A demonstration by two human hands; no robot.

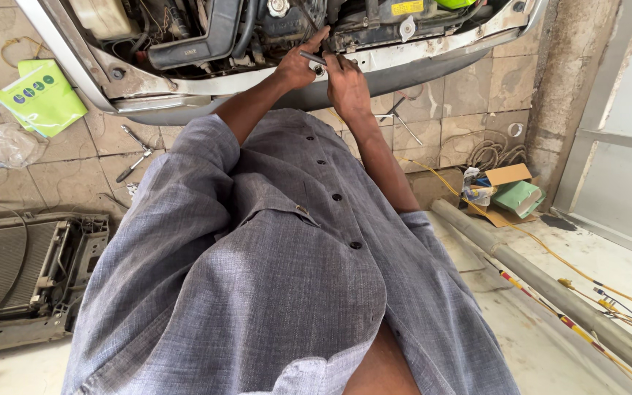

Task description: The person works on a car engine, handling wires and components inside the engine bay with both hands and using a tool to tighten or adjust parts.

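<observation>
Ratchet handle [311, 57], a slim dark metal bar, lies at the front edge of the open engine bay, just above the white front panel [433, 50] of the vehicle. We note its long axis runs roughly left to right, tilted slightly down toward the right hand. We find the left hand [298, 66] closed around the handle's outer end, fingers extended toward the engine. The right hand [347, 82] is curled at the handle's other end, where a small round fitting [319, 70] shows; both hands are touching the tool. Spare wrenches [134, 153] lie on the tiled floor, well apart.
</observation>
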